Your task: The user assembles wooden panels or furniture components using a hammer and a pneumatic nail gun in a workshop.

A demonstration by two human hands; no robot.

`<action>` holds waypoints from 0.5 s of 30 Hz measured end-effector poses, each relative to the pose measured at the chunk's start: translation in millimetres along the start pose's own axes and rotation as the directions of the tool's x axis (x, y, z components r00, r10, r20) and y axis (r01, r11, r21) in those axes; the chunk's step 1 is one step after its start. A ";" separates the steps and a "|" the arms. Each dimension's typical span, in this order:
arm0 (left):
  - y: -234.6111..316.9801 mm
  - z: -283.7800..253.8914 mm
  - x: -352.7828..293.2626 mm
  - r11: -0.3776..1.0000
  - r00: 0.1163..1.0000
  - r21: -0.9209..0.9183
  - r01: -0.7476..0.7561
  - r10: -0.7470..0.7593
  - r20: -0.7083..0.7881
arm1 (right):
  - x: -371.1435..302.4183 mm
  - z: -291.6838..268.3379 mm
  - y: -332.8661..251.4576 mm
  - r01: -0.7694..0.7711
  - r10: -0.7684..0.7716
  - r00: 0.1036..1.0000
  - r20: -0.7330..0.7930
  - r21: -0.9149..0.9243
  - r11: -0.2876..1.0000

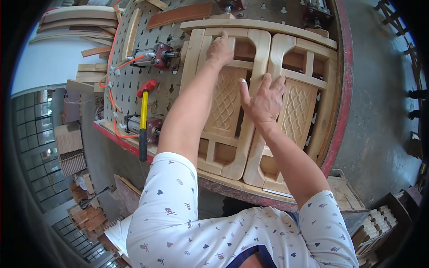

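Two pale wooden panel frames lie side by side on the metal work table, each with rounded inner corners. The left panel frame (243, 156) and the right panel frame (254, 172) both hold a carved, scale-patterned centre panel. My left hand (220, 50) rests at the top of the left frame, one finger stretched onto its upper rail; its other fingers show only partly. My right hand (264, 100) lies spread across the adjoining inner uprights, thumb toward the left frame and fingers toward the right one. A long, slightly curved wooden rail (259, 26) runs along the frames' far ends.
Left of the frames, a mallet (144, 107) with a red head and yellow handle lies on the perforated table (167, 82). Pneumatic cylinders (156, 57) with orange hoses stand around the work. Wood strips (181, 14) lie behind. The table's red edge (343, 89) borders a grey floor.
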State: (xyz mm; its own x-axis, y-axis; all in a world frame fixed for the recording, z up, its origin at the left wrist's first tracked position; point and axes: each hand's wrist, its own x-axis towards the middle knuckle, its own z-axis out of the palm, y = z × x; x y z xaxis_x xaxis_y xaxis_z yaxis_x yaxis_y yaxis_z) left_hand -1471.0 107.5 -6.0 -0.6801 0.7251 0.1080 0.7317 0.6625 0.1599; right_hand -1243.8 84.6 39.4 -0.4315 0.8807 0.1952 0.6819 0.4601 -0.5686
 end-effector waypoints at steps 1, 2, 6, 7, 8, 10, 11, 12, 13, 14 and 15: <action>-2.1 -2.9 -4.7 1.000 1.000 -0.005 0.002 -0.002 0.002 | -1.1 -0.6 0.3 0.001 -0.001 1.000 0.002 -0.005 1.000; -6.7 -7.3 -13.2 0.989 0.997 -0.127 -0.074 0.072 -0.017 | -1.9 -1.9 1.4 -0.011 0.011 1.000 0.023 -0.007 1.000; -30.7 -38.6 -62.1 0.854 0.977 -0.482 -0.194 0.122 -0.176 | 1.1 -2.4 5.2 -0.041 0.043 0.996 0.079 -0.021 0.999; -43.1 -44.9 -77.0 0.854 0.978 -0.512 -0.090 -0.021 -0.207 | 0.9 -0.6 4.3 -0.046 0.048 0.996 0.079 -0.034 0.998; -67.5 -53.0 -94.0 0.861 0.978 -0.505 -0.066 -0.045 -0.204 | -0.9 -1.0 -0.2 -0.029 0.032 0.994 0.100 -0.026 0.999; -118.8 -60.3 -134.5 0.872 0.939 -0.484 0.079 -0.228 -0.256 | 0.8 -3.1 -1.7 -0.045 0.043 0.991 0.129 0.010 0.999; -136.8 -70.3 -155.0 0.819 0.933 -0.531 0.220 -0.335 -0.129 | 2.2 -4.8 -3.1 -0.058 0.058 0.987 0.147 -0.011 0.998; -151.6 -80.0 -177.7 0.747 0.903 -0.560 0.357 -0.430 0.002 | 3.3 -3.3 -3.0 -0.070 0.074 0.984 0.163 -0.034 0.997; -162.0 -91.5 -197.0 0.740 0.896 -0.562 0.370 -0.443 0.006 | 4.1 -1.4 -0.7 -0.060 0.065 0.983 0.174 -0.038 0.997; -170.6 -103.9 -217.1 0.725 0.892 -0.562 0.398 -0.450 0.052 | 4.7 0.2 2.0 -0.044 0.048 0.989 0.142 -0.032 0.999; -178.2 -115.7 -237.3 0.710 0.887 -0.562 0.424 -0.452 0.097 | 5.3 1.7 4.3 -0.030 0.033 0.994 0.108 -0.025 0.999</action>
State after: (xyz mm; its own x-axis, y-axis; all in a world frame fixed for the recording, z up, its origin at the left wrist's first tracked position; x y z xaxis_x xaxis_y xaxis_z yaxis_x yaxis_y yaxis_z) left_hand -1445.2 -204.3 53.4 -0.9295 0.3616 -0.0721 0.2064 0.6723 0.7109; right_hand -1244.2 91.0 36.7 -0.4701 0.8781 0.0891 0.7093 0.4360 -0.5540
